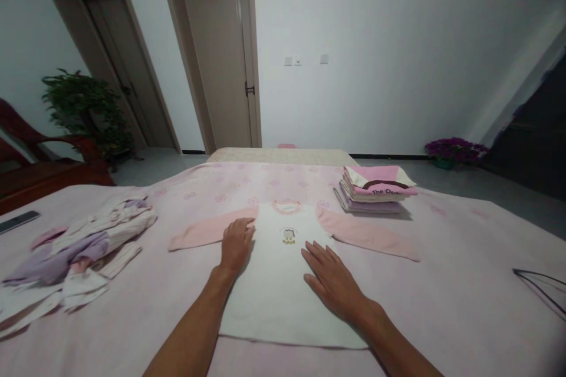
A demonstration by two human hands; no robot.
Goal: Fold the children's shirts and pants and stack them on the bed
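A long-sleeved child's shirt [274, 288] lies spread flat, with a white body, pink sleeves and a small printed figure on the chest. Its collar points away from me and both sleeves stretch out sideways. My left hand [237, 245] rests at the shirt's left side by the sleeve seam, fingers slightly bent and holding nothing I can see. On the right half of the body, my right hand [331, 280] lies flat with its fingers apart.
A stack of folded clothes [374, 191] sits at the back right of the pink sheet [464, 283]. To the left is a loose heap of clothes [84, 253], with a phone [18, 222] beyond it. A thin black looped object [537, 280] lies at the right edge.
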